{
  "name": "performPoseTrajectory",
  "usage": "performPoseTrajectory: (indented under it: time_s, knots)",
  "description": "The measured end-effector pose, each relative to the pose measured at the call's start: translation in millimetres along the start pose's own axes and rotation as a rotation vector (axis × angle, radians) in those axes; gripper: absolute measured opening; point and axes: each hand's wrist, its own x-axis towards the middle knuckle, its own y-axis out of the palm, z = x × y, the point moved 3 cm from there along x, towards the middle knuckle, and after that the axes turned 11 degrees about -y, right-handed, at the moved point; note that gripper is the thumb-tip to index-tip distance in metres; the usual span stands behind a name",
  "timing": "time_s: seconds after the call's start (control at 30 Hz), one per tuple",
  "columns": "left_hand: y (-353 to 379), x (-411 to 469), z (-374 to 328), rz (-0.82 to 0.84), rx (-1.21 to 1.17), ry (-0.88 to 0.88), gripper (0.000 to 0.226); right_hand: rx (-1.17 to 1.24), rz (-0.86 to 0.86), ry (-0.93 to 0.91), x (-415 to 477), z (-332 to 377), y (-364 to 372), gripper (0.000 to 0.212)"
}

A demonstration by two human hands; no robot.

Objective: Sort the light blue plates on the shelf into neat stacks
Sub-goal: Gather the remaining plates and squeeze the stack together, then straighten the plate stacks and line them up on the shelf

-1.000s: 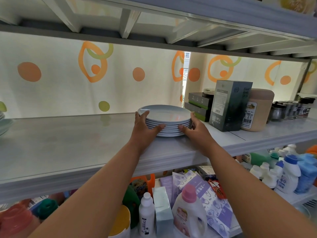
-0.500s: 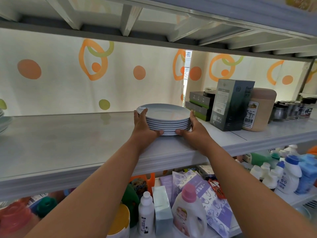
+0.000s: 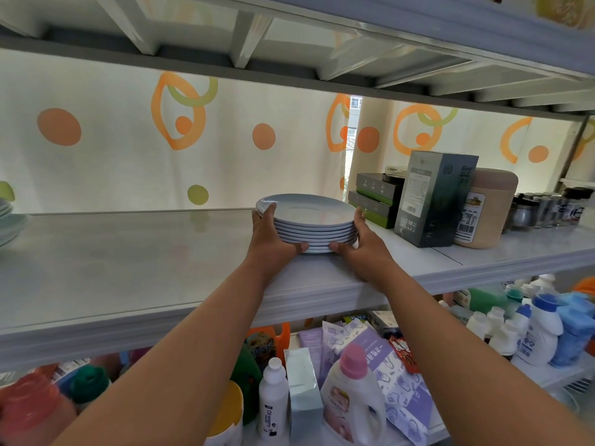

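A stack of several light blue plates (image 3: pixel 310 217) stands on the white shelf (image 3: pixel 128 262), near its middle. My left hand (image 3: pixel 272 238) clasps the stack's left side, fingers up along the rims and thumb under the bottom edge. My right hand (image 3: pixel 362 244) holds the right side the same way. The stack looks even, with rims lined up. More light blue plates (image 3: pixel 8 220) sit at the shelf's far left edge, only partly in view.
Right of the stack stand dark flat boxes (image 3: pixel 373 201), a tall dark green box (image 3: pixel 434 197), a tan canister (image 3: pixel 486 209) and small jars (image 3: pixel 547 209). A patterned curtain hangs behind. Bottles and packets crowd the lower shelf (image 3: pixel 351 381). Another shelf hangs overhead.
Both hands have closed in on the stack, thumbs sliding under its front edge until they almost meet. The stack has stayed in about the same place on the shelf.
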Motion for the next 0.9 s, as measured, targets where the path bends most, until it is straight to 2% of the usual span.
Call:
performPoseTrajectory:
  time_s: [0.23,0.53,0.73,0.83,0.9]
  knots:
    - [-0.9,-1.7,-2.4,-0.007,0.024,0.0,0.096,0.002,-0.104,-0.044,-4.7,3.6,-3.5,0.087]
    - [-2.3,-3.6,-4.5,-0.008,0.073,-0.021,0.097,0.022,-0.101,-0.038,-3.8,1.5,-3.5,0.09]
    - [-5.5,-11.2,-8.2,-0.011,0.105,-0.033,0.1,0.002,-0.031,-0.012,-3.8,2.5,-3.0,0.092]
    - [-17.9,-18.7,-6.7,-0.047,0.073,-0.033,0.089,-0.087,-0.071,-0.055,-6.3,8.2,-2.9,0.082]
    - [-34.7,-25.6,-6.7,-0.107,0.043,-0.028,0.078,-0.165,-0.228,-0.163,-13.5,21.2,2.2,0.066]
